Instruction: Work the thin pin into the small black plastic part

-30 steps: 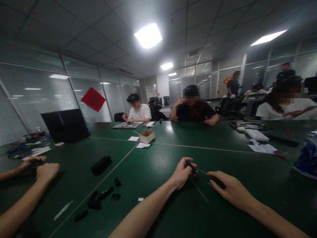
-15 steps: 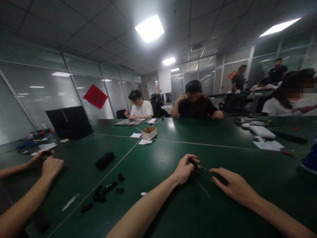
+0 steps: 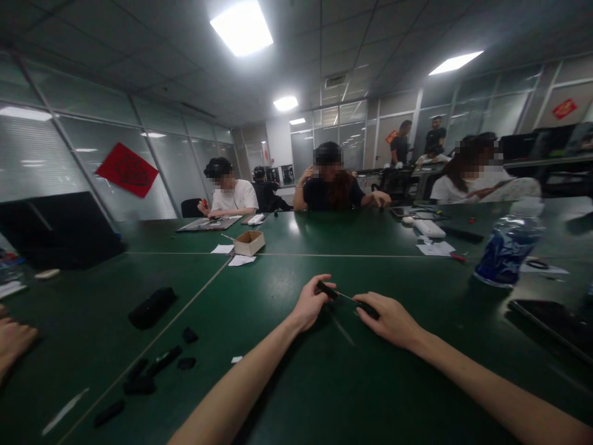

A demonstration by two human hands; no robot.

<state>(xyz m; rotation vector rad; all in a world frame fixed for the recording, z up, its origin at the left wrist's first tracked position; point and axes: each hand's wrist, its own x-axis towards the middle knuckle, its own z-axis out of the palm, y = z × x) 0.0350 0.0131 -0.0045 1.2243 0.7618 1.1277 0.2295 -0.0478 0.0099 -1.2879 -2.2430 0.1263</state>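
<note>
My left hand (image 3: 311, 304) is closed on a small black part (image 3: 327, 290), pinched between thumb and fingers above the green table (image 3: 296, 395). Its exact kind is too small to make out. In my right hand (image 3: 389, 316) is a screwdriver (image 3: 369, 309) with a dark handle, the fingers wrapped along it. The thin metal shaft points left, and its tip meets the black part or lies right beside it; I cannot tell which. Several loose black pieces (image 3: 160, 360) lie left of my left forearm, with a larger black object (image 3: 152, 308) behind them.
A small cardboard box (image 3: 249, 243) stands among paper slips ahead. To the right are a blue-labelled bottle (image 3: 508, 244) and a phone (image 3: 556, 327). A co-worker's hand (image 3: 16, 340) is at the left edge. Other people (image 3: 331, 185) sit across the table.
The view has turned to the right, bringing the bottle and phone into sight. Both hands keep the same hold on the black part and the screwdriver.
</note>
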